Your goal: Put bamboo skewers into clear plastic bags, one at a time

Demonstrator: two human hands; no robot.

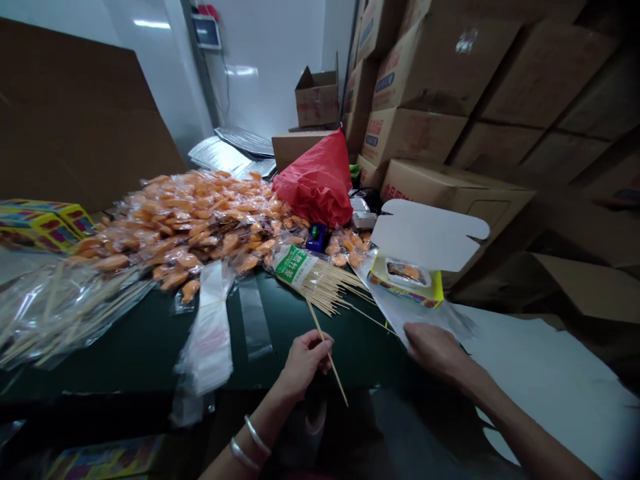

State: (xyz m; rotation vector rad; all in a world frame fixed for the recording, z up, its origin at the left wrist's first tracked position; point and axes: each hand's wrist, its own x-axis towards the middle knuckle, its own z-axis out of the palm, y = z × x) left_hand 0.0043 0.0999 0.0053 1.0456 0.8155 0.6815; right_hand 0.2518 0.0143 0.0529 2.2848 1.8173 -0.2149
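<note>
My left hand (307, 360) pinches a thin bamboo skewer (337, 379), which slants across the fingers with its lower end past the table's front edge. Beyond it lies a bundle of bamboo skewers (333, 285) in a clear pack with a green and white label (296, 265). My right hand (434, 348) is curled at the edge of a clear plastic sheet (387, 303); one loose skewer (367, 316) points toward its fingertips. What those fingers hold is hidden. Above that hand stands an open yellow box (434, 297) with a small clear tray (409, 272) inside and its white lid (434, 233) raised.
A large heap of wrapped orange pieces (200, 207) covers the table's back. Clear bags (215, 333) lie left of my hands, beside bagged sticks (65, 313). A red bag (320, 177) and a blue object (316, 238) stand behind the skewers. Stacked cartons (425, 73) rise at right.
</note>
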